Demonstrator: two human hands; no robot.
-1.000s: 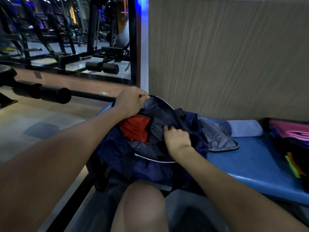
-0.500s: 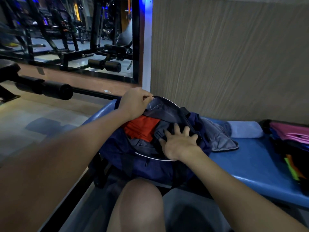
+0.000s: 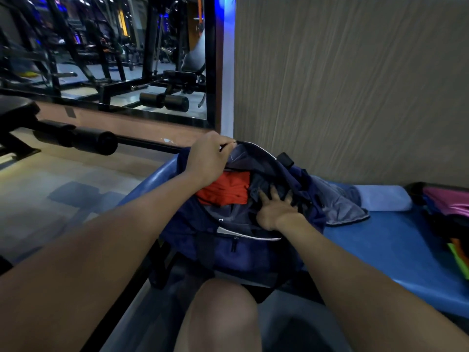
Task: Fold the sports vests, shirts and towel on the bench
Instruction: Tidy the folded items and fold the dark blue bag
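A navy sports bag [image 3: 228,252] stands open on the blue bench [image 3: 380,252] in front of my knee. My left hand [image 3: 206,158] pinches the far rim of the bag's opening and holds it up. My right hand [image 3: 275,208] lies inside the opening with fingers spread flat on dark grey clothing [image 3: 264,186]. A red-orange garment [image 3: 223,190] shows in the bag beside it. A grey garment [image 3: 340,201] hangs out over the bag's right side onto the bench. A rolled light blue towel [image 3: 383,198] lies by the wall.
A wood-grain wall [image 3: 355,85] backs the bench. At the right edge lies a pile with pink fabric [image 3: 446,201] and green and orange items [image 3: 459,257]. A padded black roller bar [image 3: 76,139] and gym machines stand to the left, over a tiled floor.
My right hand went from gripping clothing in the bag to lying with fingers spread on it, and slid a little to the right. My left hand kept hold of the bag's rim.
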